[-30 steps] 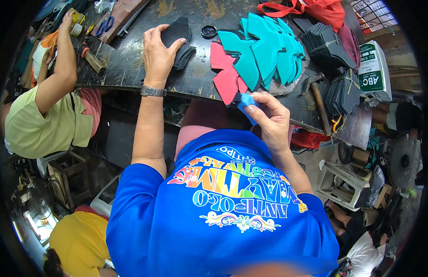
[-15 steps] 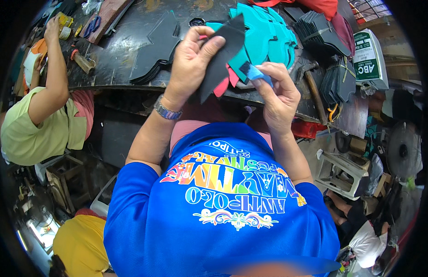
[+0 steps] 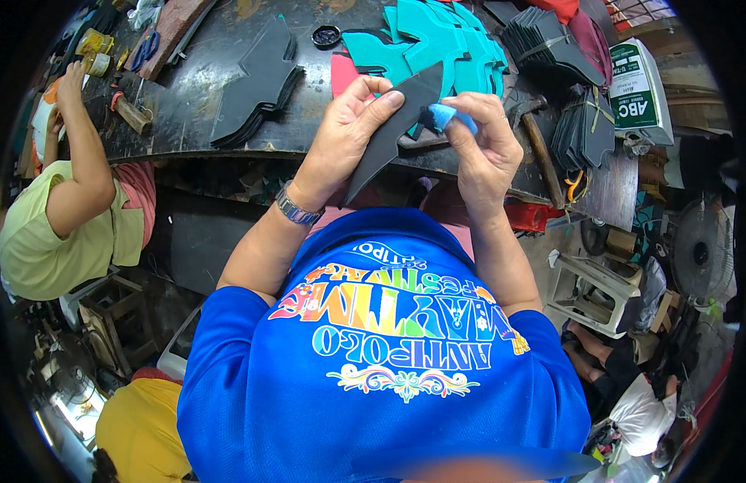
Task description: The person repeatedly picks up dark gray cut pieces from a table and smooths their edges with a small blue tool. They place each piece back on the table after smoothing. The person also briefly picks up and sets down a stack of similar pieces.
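My left hand [image 3: 341, 133] pinches a pointed, curved black sheet piece [image 3: 389, 137] between thumb and fingers, above the table's near edge. My right hand [image 3: 487, 149] grips a small folded blue pad [image 3: 453, 117] whose end is stained black. That dark end meets the right-hand edge of the black piece. Beyond my hands lie several teal cut pieces [image 3: 437, 50], overlapping in a spread pile. A red piece [image 3: 343, 74] shows beside them. Near the teal pile sits a small round dish [image 3: 326, 35] with something dark in it.
Stacked black cut pieces [image 3: 260, 84] lie to the left; tied black bundles [image 3: 542, 40] lie to the right. A hammer [image 3: 542, 149], orange-handled snips [image 3: 578, 185] and a white-and-green box [image 3: 640, 92] are at the right. A co-worker's arm [image 3: 87, 161] reaches across the far left.
The black piece has moved slightly right and down in my left hand. My right hand has brought the blue pad's stained end against its edge. The round dish shows more fully.
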`<state>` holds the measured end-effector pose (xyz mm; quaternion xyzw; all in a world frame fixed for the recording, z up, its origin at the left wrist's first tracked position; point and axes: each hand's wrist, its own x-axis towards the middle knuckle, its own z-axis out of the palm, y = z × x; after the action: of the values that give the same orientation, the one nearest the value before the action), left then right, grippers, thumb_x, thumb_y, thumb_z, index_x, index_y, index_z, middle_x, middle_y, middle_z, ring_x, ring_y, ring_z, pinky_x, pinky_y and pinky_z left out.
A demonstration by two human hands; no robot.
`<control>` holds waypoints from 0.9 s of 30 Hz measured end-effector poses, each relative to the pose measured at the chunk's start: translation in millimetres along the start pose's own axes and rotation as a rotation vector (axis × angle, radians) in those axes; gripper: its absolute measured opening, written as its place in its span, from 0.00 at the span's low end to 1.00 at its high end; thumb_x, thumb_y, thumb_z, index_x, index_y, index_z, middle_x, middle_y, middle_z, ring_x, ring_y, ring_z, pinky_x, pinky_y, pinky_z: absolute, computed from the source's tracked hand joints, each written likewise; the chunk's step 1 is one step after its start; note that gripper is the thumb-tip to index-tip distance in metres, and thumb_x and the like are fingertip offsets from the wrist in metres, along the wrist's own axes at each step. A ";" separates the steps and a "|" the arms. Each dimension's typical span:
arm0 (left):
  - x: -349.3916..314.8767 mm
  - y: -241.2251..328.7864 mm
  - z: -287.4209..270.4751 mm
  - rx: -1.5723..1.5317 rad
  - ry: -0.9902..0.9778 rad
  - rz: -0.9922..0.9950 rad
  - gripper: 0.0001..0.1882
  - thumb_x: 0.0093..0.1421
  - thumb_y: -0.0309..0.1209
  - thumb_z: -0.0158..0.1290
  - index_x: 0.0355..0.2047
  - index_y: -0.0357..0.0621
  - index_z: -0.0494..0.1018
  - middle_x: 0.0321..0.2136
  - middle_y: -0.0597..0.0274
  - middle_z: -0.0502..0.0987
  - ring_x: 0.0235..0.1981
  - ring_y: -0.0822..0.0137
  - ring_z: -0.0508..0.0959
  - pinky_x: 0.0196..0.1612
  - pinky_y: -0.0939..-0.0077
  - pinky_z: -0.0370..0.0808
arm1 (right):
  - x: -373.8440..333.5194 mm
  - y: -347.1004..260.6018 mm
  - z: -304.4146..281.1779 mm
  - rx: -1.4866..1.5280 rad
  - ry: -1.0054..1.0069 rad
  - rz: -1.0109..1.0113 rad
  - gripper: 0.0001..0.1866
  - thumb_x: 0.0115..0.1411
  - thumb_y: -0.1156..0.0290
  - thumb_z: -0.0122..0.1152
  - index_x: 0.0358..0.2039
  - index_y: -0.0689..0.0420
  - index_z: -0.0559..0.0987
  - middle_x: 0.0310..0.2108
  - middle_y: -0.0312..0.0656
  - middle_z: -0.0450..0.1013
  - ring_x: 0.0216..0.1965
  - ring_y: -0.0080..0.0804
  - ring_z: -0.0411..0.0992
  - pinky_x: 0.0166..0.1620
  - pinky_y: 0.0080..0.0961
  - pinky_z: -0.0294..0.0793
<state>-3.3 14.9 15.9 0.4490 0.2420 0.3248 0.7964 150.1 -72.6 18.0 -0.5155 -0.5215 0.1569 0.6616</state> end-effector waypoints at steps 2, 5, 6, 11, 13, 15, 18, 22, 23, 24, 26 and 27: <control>-1.9 0.3 0.7 0.003 0.005 0.004 0.11 0.65 0.34 0.51 0.44 0.45 0.67 0.24 0.71 0.74 0.15 0.83 0.69 0.17 0.91 0.63 | 1.4 2.2 -0.3 0.055 0.006 0.022 0.10 0.53 0.83 0.61 0.37 0.60 0.80 0.34 0.39 0.73 0.37 0.25 0.71 0.41 0.19 0.68; -4.6 2.3 -1.1 -0.028 -0.041 -0.003 0.09 0.65 0.32 0.51 0.42 0.44 0.66 0.28 0.67 0.77 0.22 0.84 0.73 0.22 0.92 0.67 | 2.4 4.3 -1.9 0.138 0.007 0.111 0.09 0.55 0.81 0.61 0.38 0.61 0.79 0.34 0.37 0.73 0.37 0.23 0.69 0.42 0.18 0.67; -5.5 3.0 -2.2 -0.036 -0.063 -0.014 0.08 0.66 0.31 0.50 0.41 0.43 0.66 0.29 0.66 0.78 0.25 0.85 0.75 0.24 0.93 0.69 | 3.7 5.5 -2.5 0.147 0.020 0.126 0.09 0.55 0.81 0.61 0.38 0.62 0.79 0.34 0.36 0.72 0.37 0.22 0.69 0.41 0.17 0.67; -8.7 1.2 -3.4 -0.046 -0.106 -0.035 0.08 0.65 0.31 0.50 0.41 0.44 0.66 0.30 0.65 0.78 0.26 0.84 0.75 0.25 0.93 0.70 | 10.9 12.6 -2.4 0.277 0.136 0.246 0.08 0.57 0.79 0.62 0.38 0.62 0.79 0.34 0.33 0.73 0.35 0.16 0.69 0.37 0.13 0.68; -8.6 -0.9 -3.5 -0.054 -0.110 -0.036 0.08 0.65 0.32 0.51 0.41 0.44 0.66 0.30 0.65 0.78 0.25 0.84 0.75 0.25 0.93 0.70 | 14.9 16.0 -1.4 0.349 0.180 0.281 0.09 0.57 0.78 0.63 0.39 0.62 0.78 0.34 0.34 0.75 0.36 0.17 0.71 0.39 0.13 0.70; -6.7 -4.1 -3.3 -0.055 -0.086 -0.017 0.08 0.65 0.32 0.51 0.41 0.44 0.66 0.29 0.65 0.78 0.25 0.84 0.75 0.25 0.93 0.69 | 14.5 16.3 -1.8 0.424 0.211 0.291 0.10 0.56 0.79 0.64 0.39 0.62 0.78 0.35 0.34 0.75 0.36 0.18 0.71 0.39 0.14 0.70; -3.1 -5.1 -7.0 -0.025 -0.021 -0.011 0.09 0.66 0.33 0.50 0.42 0.44 0.65 0.29 0.66 0.78 0.24 0.84 0.75 0.24 0.93 0.69 | 8.6 12.3 -1.9 0.498 0.206 0.344 0.11 0.55 0.79 0.64 0.40 0.63 0.78 0.36 0.36 0.75 0.36 0.19 0.72 0.40 0.16 0.71; 1.7 -8.1 -7.0 -0.061 -0.001 0.023 0.09 0.66 0.33 0.50 0.42 0.44 0.65 0.28 0.66 0.78 0.24 0.84 0.75 0.24 0.93 0.69 | -5.5 1.0 1.6 0.488 0.067 0.455 0.10 0.57 0.78 0.63 0.40 0.64 0.78 0.35 0.36 0.75 0.35 0.19 0.73 0.38 0.16 0.73; 2.9 -8.8 -6.4 -0.065 -0.002 0.042 0.09 0.66 0.34 0.50 0.42 0.45 0.65 0.28 0.66 0.78 0.24 0.84 0.74 0.24 0.92 0.69 | -8.9 -2.0 3.7 0.497 0.033 0.478 0.10 0.57 0.78 0.63 0.40 0.64 0.78 0.35 0.36 0.75 0.35 0.19 0.73 0.38 0.15 0.72; 3.9 -9.4 -5.8 -0.070 -0.002 0.061 0.09 0.66 0.34 0.50 0.42 0.45 0.65 0.27 0.66 0.78 0.24 0.84 0.74 0.24 0.92 0.69 | -11.9 -5.0 6.0 0.506 -0.001 0.501 0.10 0.57 0.77 0.63 0.40 0.64 0.78 0.35 0.36 0.75 0.35 0.18 0.73 0.38 0.15 0.72; 5.4 -10.8 -4.2 -0.032 0.028 0.127 0.09 0.66 0.33 0.51 0.41 0.44 0.65 0.27 0.66 0.78 0.24 0.83 0.74 0.24 0.92 0.69 | -18.0 -8.9 14.1 0.475 -0.018 0.502 0.10 0.57 0.78 0.62 0.40 0.64 0.77 0.34 0.36 0.76 0.32 0.17 0.72 0.36 0.13 0.72; 6.4 -11.5 -3.5 -0.013 0.043 0.159 0.09 0.66 0.33 0.51 0.41 0.44 0.65 0.27 0.66 0.77 0.24 0.83 0.74 0.24 0.91 0.69 | -20.8 -12.2 13.9 0.456 -0.059 0.528 0.10 0.57 0.78 0.63 0.40 0.63 0.78 0.34 0.36 0.76 0.32 0.17 0.72 0.36 0.13 0.72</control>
<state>2.0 17.2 3.6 0.4548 0.2203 0.3982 0.7656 125.8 -86.1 16.2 -0.4669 -0.3405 0.4499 0.6810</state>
